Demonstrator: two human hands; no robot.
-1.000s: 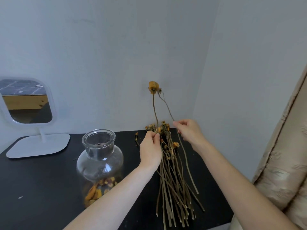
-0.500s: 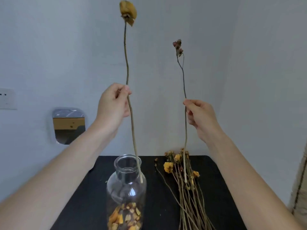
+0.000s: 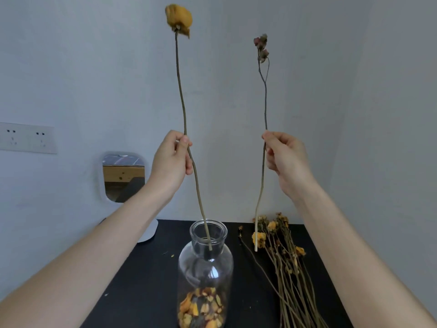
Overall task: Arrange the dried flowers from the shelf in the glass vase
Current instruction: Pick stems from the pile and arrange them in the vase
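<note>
My left hand [image 3: 170, 162] pinches a long dried stem topped by a yellow flower [image 3: 178, 18]; the stem's lower tip sits inside the neck of the glass vase [image 3: 206, 263]. The vase stands on the black shelf top and holds dried orange petals at its bottom. My right hand [image 3: 285, 159] grips a second thin stem with small pink buds [image 3: 260, 45]; it hangs upright in the air, its pale cut end over the bundle of dried flowers [image 3: 282, 254] lying flat to the right of the vase.
A small white-framed mirror [image 3: 123, 176] on a stand is at the back left, partly behind my left forearm. A wall socket [image 3: 27, 137] is mounted on the left wall. The black shelf top [image 3: 151, 275] ends at the wall corner on the right.
Both hands lifted one stem each from the bundle on the shelf. The yellow flower's stem tip has gone into the vase neck, and the view has tilted upward.
</note>
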